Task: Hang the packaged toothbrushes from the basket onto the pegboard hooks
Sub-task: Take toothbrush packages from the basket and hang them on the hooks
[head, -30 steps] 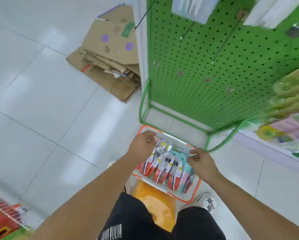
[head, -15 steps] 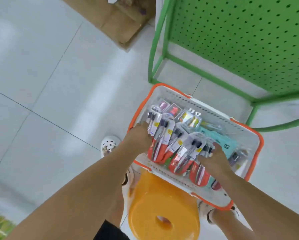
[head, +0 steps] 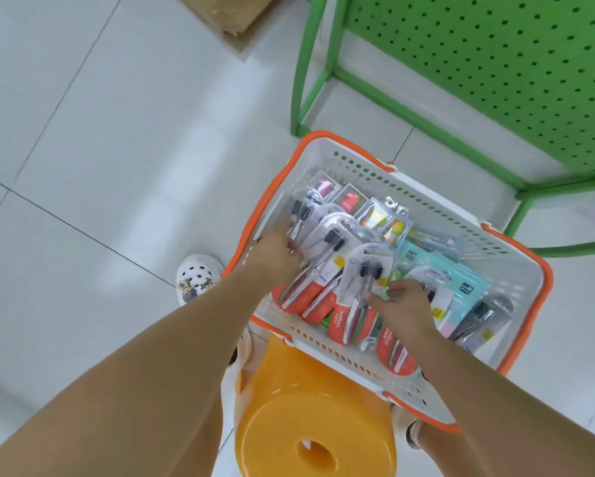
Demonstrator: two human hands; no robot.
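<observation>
in the white basket [head: 516,270] with the orange rim, set on a yellow stool [head: 309,438], lie many packaged toothbrushes [head: 351,280]: light, stiff, slick blister cards, probably best pinched near the hang hole on top. the left hand [head: 275,253] and right hand [head: 406,301] curl onto packs; whether they clamp, i cannot tell.

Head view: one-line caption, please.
Both hands, left and right, reach among packaged toothbrushes in the basket.
</observation>
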